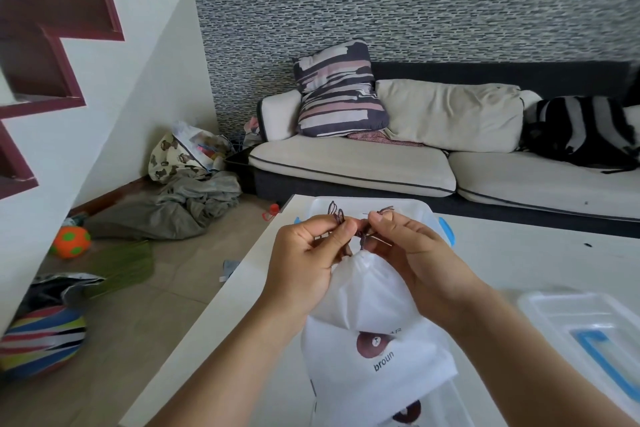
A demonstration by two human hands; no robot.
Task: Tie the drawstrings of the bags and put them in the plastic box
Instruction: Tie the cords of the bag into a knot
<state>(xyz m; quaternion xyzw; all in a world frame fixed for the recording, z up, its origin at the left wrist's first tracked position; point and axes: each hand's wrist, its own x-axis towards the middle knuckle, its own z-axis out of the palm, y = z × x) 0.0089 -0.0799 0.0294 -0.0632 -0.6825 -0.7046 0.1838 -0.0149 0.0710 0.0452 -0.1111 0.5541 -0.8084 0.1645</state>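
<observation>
A white drawstring bag [372,291] with its mouth gathered is held up over the white table [519,267]. My left hand [308,260] pinches one loop of the dark brown drawstring [362,239], and my right hand [412,253] pinches the other loop. A second white bag [381,371] with a brown bear print lies flat under it, and a third bag [408,412] peeks out below. Beyond my hands stands the clear plastic box [415,208] with blue latches, partly hidden.
The box's clear lid [585,333] with a blue handle lies on the table at the right. A cream sofa [353,166] with cushions stands beyond the table. The floor at left holds balls [71,241], a heap of grey cloth [180,208] and bags.
</observation>
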